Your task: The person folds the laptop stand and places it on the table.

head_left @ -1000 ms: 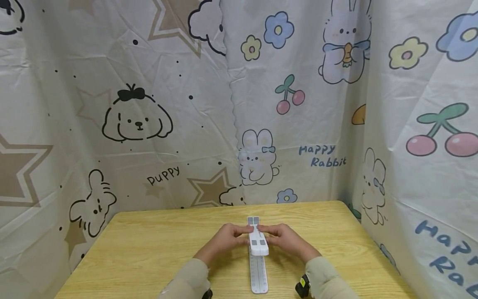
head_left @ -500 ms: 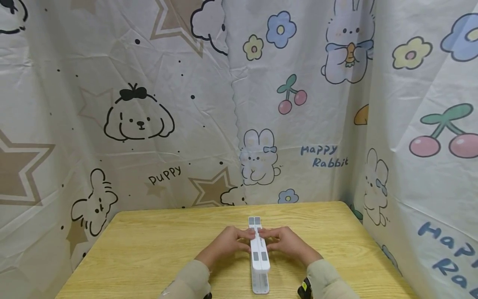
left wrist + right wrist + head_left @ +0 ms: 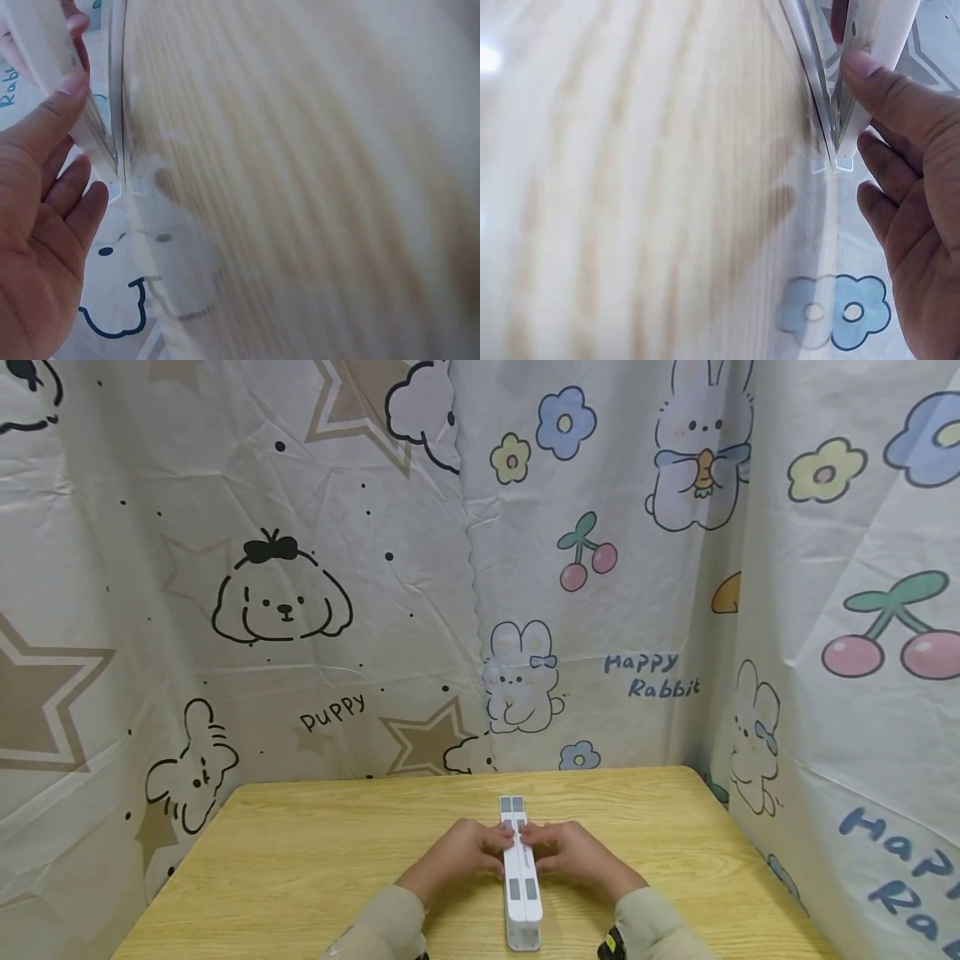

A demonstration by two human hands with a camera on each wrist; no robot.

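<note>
A narrow white folding laptop stand [image 3: 521,881] with grey pads lies lengthwise at the middle front of the table. Its upper part sits low over the base, and a small gap between them shows at the near end. My left hand [image 3: 463,853] pinches the upper part from the left. From the right, my right hand [image 3: 576,853] grips it at about the same height. In the left wrist view the thumb presses the stand [image 3: 56,45] on its side, with the lower fingers loosely bent. The right wrist view has the other thumb against the stand [image 3: 881,34].
The wood-grain table [image 3: 315,852] has rounded far corners. Behind it and along both sides hangs a pale curtain [image 3: 420,610] printed with puppies, rabbits, flowers and cherries. Dark wrist gear [image 3: 611,943] shows at the right sleeve.
The stand's upper part has swung down and toward me, so it now covers nearly all of the base. Both hands have shifted slightly nearer while keeping their hold.
</note>
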